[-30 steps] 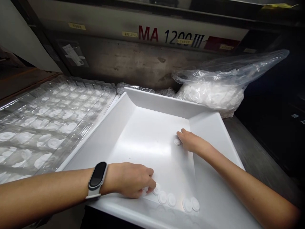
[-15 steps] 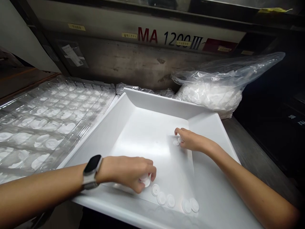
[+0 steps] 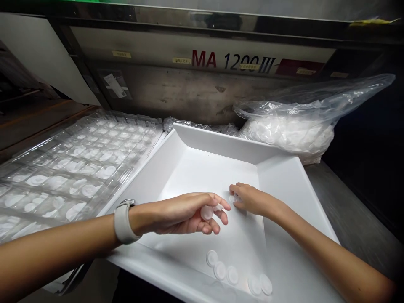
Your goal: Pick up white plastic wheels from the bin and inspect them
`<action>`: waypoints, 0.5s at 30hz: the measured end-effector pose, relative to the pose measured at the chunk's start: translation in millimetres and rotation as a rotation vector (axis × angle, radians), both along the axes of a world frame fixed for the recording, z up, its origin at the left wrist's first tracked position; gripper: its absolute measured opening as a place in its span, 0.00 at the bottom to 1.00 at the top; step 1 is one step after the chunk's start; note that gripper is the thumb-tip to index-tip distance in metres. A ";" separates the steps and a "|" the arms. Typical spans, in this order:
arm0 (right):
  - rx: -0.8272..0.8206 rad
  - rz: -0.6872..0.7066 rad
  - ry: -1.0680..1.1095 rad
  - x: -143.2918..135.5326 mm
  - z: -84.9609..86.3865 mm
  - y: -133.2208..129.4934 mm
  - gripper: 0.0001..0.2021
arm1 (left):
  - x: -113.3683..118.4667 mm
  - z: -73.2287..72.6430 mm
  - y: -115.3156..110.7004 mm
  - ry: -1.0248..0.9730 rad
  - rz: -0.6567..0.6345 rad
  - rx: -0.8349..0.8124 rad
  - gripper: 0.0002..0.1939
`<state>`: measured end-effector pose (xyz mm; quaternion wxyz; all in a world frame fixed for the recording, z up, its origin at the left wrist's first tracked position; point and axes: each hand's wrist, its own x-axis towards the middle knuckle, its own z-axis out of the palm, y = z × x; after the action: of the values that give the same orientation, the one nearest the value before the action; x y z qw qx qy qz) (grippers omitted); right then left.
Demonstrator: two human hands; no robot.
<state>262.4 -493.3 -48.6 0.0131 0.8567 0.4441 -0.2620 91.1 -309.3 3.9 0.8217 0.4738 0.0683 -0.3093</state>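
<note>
My left hand [image 3: 195,213] is turned palm up over the middle of the white tray [image 3: 186,269], its fingers half curled around a few small white plastic discs [image 3: 207,213]. One disc lies in the palm, another near the fingertips. Against the tray floor, my right hand [image 3: 251,200] closes its fingers on white discs [image 3: 232,198], which it partly covers. Several round discs [image 3: 219,270] lie loose along the tray's near side, some overlapping. A band sits on my left wrist.
Left of the tray, a clear compartmented tray [image 3: 104,198] holds many white pieces. Behind at the right rests an open clear plastic bag [image 3: 287,130] full of white pieces. A machine panel [image 3: 176,90] rises along the back, and a dark surface [image 3: 331,189] borders the right.
My left hand has lifted from the near side, turned palm up with discs in it, and moved toward my right hand. My right hand's fingers have closed around the discs there. The view shifted slightly.
</note>
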 end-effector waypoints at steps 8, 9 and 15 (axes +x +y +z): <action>0.098 0.012 0.063 -3.3 -2.1 2.8 0.08 | -42.2 18.5 -19.2 0.003 0.350 -0.039 0.14; 0.120 0.004 0.085 -2.0 -2.7 2.6 0.08 | -47.6 19.4 -21.5 0.013 0.379 -0.071 0.13; 0.328 -0.047 0.382 -3.2 24.2 3.6 0.08 | -60.2 20.9 -34.1 0.010 0.587 -0.228 0.11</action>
<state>259.1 -489.7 -24.4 -0.2164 0.7924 0.4551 -0.3438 31.0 -343.5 24.7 0.9234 0.3371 0.1712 -0.0666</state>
